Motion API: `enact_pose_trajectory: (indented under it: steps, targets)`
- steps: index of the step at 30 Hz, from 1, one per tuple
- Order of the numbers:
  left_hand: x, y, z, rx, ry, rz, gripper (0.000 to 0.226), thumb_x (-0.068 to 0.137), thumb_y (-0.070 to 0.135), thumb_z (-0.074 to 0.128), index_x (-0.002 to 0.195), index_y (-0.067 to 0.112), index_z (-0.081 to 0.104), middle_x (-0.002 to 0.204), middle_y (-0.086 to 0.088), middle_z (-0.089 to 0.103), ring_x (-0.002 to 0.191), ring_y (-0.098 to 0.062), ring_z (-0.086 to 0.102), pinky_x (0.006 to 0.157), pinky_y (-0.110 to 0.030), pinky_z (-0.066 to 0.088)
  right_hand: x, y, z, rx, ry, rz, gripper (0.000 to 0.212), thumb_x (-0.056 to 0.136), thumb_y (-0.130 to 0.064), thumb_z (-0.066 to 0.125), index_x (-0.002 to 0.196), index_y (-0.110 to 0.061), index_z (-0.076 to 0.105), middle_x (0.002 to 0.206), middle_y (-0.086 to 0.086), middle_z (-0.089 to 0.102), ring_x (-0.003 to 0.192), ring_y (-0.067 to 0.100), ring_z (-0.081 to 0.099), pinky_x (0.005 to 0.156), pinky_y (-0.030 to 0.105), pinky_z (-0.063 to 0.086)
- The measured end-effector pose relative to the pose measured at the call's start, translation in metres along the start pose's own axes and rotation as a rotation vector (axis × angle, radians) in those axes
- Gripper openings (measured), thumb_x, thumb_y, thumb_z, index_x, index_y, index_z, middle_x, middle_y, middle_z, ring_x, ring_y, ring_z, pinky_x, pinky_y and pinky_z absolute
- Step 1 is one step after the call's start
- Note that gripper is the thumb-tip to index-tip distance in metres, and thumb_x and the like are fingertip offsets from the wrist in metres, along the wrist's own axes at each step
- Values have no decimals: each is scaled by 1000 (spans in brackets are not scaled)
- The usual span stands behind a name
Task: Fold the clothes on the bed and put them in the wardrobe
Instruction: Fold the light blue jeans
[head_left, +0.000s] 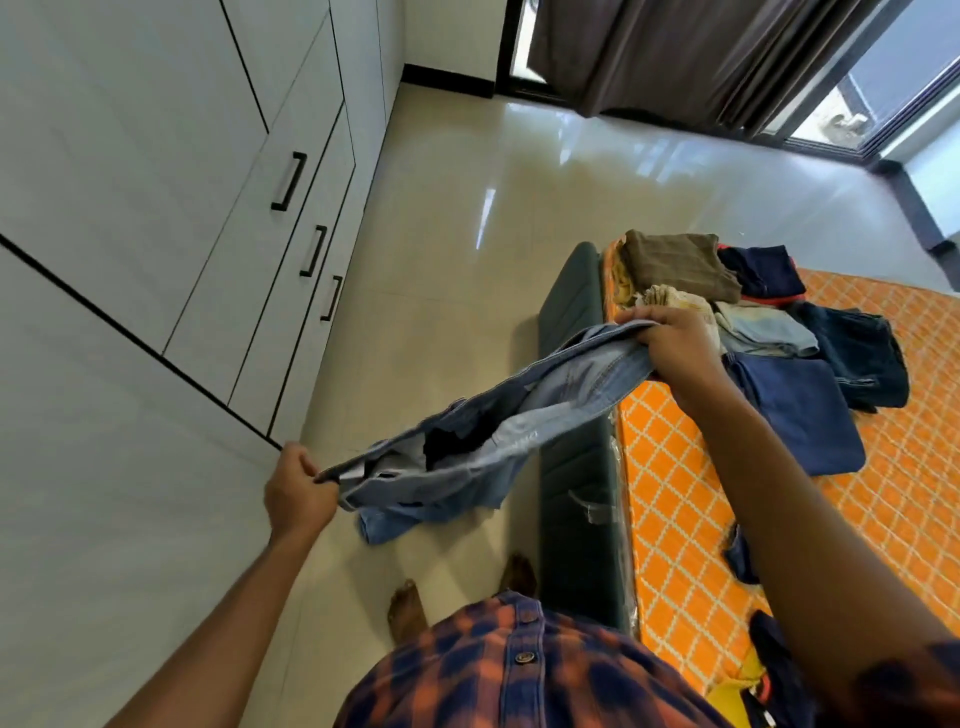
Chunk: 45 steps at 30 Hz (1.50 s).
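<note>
jeans (519, 415) in pale blue denim hang in the air in front of us, pulled long between our two hands, over the floor beside the bed.

closest to us is our own checked shirt (519, 670), orange and navy, and just past it our bare feet (408, 608) on the glossy cream floor (467, 208). low on our right a few dark garments (779, 670) and a bit of yellow cloth (737, 686) lie loose on the orange patterned mattress (675, 493).

our left hand (298, 493) is curled tight, pinching one end of the jeans between thumb and fingers. a loose part of the denim sags below it towards the floor. our right hand (675, 343) is higher and farther out, fingers wrapped round the bunched other end, above the mattress edge.

the dark green bed frame (576, 467) runs along the near side of the mattress, under the stretched denim.

beyond the right hand sit folded clothes on the mattress: a navy piece (800, 415), dark jeans (857, 358) just beside it, a light blue piece (769, 332), and a brown garment (675, 265) at the far corner.

on our left stands the white wardrobe (130, 156), its doors closed, with black handles (288, 182). at the far end dark curtains (675, 52) hang beside a glass door (883, 78).
</note>
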<state>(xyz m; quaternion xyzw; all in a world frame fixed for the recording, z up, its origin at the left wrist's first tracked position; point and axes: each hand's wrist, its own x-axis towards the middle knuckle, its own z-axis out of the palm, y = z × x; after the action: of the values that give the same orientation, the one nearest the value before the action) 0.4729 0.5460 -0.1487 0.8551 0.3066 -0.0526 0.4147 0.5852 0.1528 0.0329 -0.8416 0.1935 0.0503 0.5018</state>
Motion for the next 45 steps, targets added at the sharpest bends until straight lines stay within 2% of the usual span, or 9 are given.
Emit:
enact_pose_trajectory:
  steps: [4, 8, 13, 21, 28, 32, 37, 42, 45]
  targets:
    - [38, 27, -21, 123, 43, 44, 44, 82, -6, 64, 121, 11, 55, 96, -16, 64, 89, -36, 61, 81, -44, 50, 24, 48, -15, -586, 53, -17, 31, 78, -6, 52, 90, -22, 75, 83, 11, 71, 79, 30, 68, 77, 47, 60]
    - [67, 76, -27, 177, 18, 110, 33, 88, -4, 60, 118, 9, 62, 112, -19, 65, 95, -40, 65, 77, -53, 61, 41, 86, -15, -616, 77, 90, 35, 73, -16, 49, 96, -20, 74, 81, 8, 72, 80, 33, 69, 83, 46, 58]
    - [103, 186, -39, -488, 10, -79, 30, 95, -9, 48, 87, 15, 64, 104, -18, 64, 90, -34, 65, 59, -35, 56, 100, 56, -20, 163, 109, 314, 30, 100, -6, 40, 94, -16, 68, 104, 21, 65, 73, 28, 63, 49, 31, 55]
    - [98, 301, -106, -917, -78, 232, 40, 94, -4, 40, 97, 26, 66, 112, -6, 64, 100, -22, 62, 80, -34, 55, 128, -30, -74, 1058, -54, 31, 30, 100, 2, 40, 97, -11, 67, 84, 5, 61, 66, 10, 62, 52, 14, 51]
    - [61, 264, -97, -1387, -81, 93, 35, 63, 10, 53, 94, 17, 67, 115, -15, 66, 103, -37, 66, 90, -45, 55, 78, 3, -49, 1261, -44, -66, 43, 53, -2, 67, 93, -15, 75, 101, 11, 63, 92, 27, 62, 73, 31, 55]
    - [46, 226, -64, -1574, 21, -88, 13, 76, 20, 55, 85, 11, 58, 97, -15, 61, 99, -37, 64, 86, -43, 54, 43, 36, -10, 1471, 34, 46, 22, 74, -7, 60, 87, -12, 77, 94, 9, 70, 89, 27, 68, 84, 40, 55]
    - [51, 151, -21, -1152, 172, -311, 20, 86, -3, 67, 104, -1, 60, 104, -20, 67, 85, -32, 70, 58, -31, 58, 25, 75, 25, 1218, 184, 233, 15, 88, 2, 63, 85, -11, 57, 82, 7, 58, 76, 22, 62, 67, 34, 56]
    - [21, 88, 16, -1241, 88, -518, 30, 103, 3, 44, 87, 6, 69, 134, -23, 59, 109, -30, 64, 100, -38, 48, 9, 111, 43, 1164, 366, 625, 43, 84, -2, 71, 125, -3, 59, 118, 15, 68, 102, 29, 67, 76, 37, 56]
    - [8, 81, 31, -1451, 89, -602, 20, 106, 11, 43, 100, 4, 60, 141, -19, 56, 130, -31, 54, 102, -42, 46, 0, 112, 46, 1272, 410, 702, 37, 93, -11, 68, 126, -4, 55, 119, 15, 66, 114, 32, 63, 100, 40, 51]
